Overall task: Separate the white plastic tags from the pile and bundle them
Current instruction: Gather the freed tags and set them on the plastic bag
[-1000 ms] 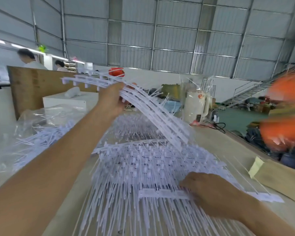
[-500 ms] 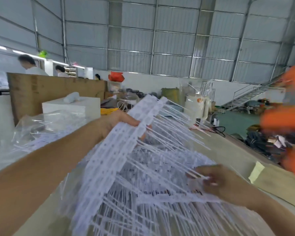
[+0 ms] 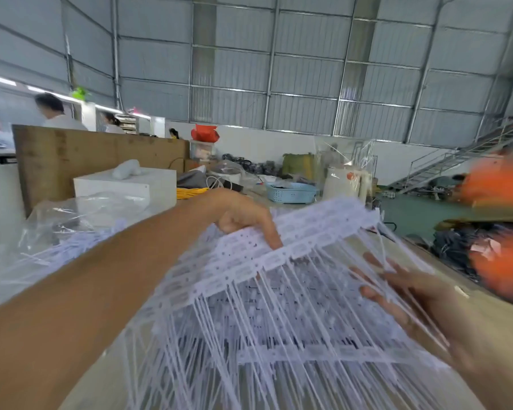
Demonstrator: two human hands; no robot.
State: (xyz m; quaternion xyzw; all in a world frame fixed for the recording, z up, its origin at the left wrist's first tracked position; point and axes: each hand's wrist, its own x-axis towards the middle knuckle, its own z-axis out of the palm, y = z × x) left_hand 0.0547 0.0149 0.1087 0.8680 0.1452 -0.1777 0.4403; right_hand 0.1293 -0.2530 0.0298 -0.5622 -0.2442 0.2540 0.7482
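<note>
Over table point(image 3: 444, 261), left hand point(image 3: 243, 216) has swung tags point(image 3: 279, 250) level.

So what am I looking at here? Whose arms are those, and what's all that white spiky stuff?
There is no machine here, just a person working. The camera sits on their head and looks down, so you see their own two arms. The left hand holds up a bunch of white plastic tags: flat strips joined in rows, with long thin tails hanging down like a comb. The right hand has its fingers spread among those tails, apparently combing them apart. Underneath, on the table, lies a big pile of the same tags. To the left is a clear plastic bag with more tags in it. Behind is a big workshop with other people.
</note>
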